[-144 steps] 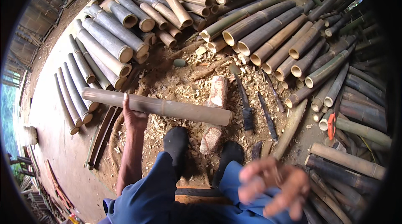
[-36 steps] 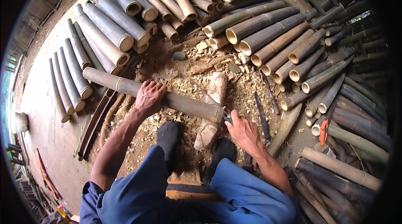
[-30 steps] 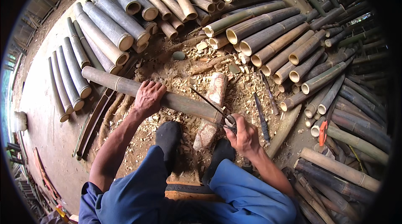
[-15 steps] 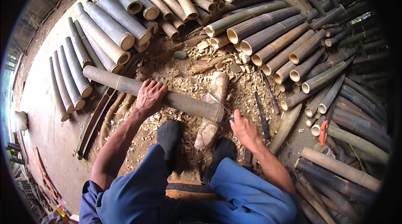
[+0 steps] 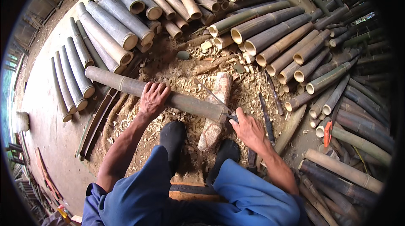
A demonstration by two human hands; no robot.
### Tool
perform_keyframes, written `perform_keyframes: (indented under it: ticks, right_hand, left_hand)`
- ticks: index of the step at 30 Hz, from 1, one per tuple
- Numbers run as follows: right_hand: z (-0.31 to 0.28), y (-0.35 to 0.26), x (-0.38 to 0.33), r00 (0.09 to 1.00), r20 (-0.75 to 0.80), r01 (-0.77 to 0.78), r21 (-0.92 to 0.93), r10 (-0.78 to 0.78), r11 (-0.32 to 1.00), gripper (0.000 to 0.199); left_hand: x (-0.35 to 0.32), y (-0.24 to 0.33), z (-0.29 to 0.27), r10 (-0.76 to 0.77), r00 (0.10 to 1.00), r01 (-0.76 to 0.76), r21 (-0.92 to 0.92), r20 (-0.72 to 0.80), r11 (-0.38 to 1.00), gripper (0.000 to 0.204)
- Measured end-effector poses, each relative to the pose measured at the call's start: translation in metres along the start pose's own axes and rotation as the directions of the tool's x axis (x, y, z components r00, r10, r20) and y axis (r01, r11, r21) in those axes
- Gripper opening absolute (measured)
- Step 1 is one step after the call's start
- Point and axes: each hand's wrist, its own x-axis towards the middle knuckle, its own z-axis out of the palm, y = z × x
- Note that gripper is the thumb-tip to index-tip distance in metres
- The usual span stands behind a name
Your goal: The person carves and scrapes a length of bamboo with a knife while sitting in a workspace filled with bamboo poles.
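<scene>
My left hand point(image 5: 154, 99) is wrapped over the middle of a thick grey-brown bamboo tube point(image 5: 190, 104), which slants from upper left to lower right. Its right end lies across a short pale log point(image 5: 209, 135) on the ground. In my right hand point(image 5: 249, 129), just past that end, is the dark handle of a long, narrow-bladed knife point(image 5: 214, 96). The blade runs up and left along the far side of the tube, close to its end. Whether the edge touches the bamboo I cannot tell.
Wood chips point(image 5: 249, 86) cover the ground around the log. Cut bamboo tubes point(image 5: 270, 27) lie in rows at the back and right. A dark blade point(image 5: 266, 116) rests right of my hand, and an orange-handled tool point(image 5: 328, 133) farther right. My dark-covered feet point(image 5: 173, 137) flank the log.
My right hand has shifted slightly, and more of the knife's blade now shows, reaching farther up and left beyond the tube. My left hand keeps its hold on the bamboo.
</scene>
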Motion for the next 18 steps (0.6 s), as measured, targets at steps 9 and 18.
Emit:
perform_keyframes:
  ticks: [9, 18]
  right_hand:
    - [0.027, 0.025, -0.002, 0.993, -0.111, 0.029, 0.036, -0.025, 0.999, 0.024]
    - [-0.001, -0.015, -0.012, 0.889, -0.406, 0.286, 0.127, -0.213, 0.950, 0.026]
  left_hand:
    - [0.012, 0.007, -0.001, -0.004, 0.995, 0.001, -0.033, -0.098, 0.999, 0.049]
    - [0.002, 0.004, -0.002, -0.018, 0.993, 0.015, -0.029, -0.118, 0.999, 0.048]
